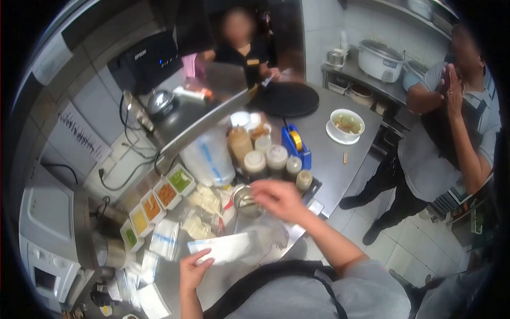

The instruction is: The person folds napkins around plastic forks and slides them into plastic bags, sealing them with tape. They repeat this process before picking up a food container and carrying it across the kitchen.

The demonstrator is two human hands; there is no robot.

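Near the counter's front, my left hand (196, 267) is closed on the near left edge of a flat white plastic bag (228, 248), thumb on top. The bag has a blue mark by my fingers. My right hand (282, 200) is over the right rim of a round metal container (245, 201), its fingers bent loosely and slightly apart. I see nothing in them, though the fingertips are a little blurred. Beside the container lie a pale clear-wrapped bundle (206, 201) and another wrapped pale item (197, 227).
White tubs of chopped greens (181, 181) and other toppings line the left. Sauce bottles (255, 161), a blue tape dispenser (296, 144) and a soup bowl (347, 123) stand beyond. One person (451, 111) stands at right, another (241, 53) behind the counter.
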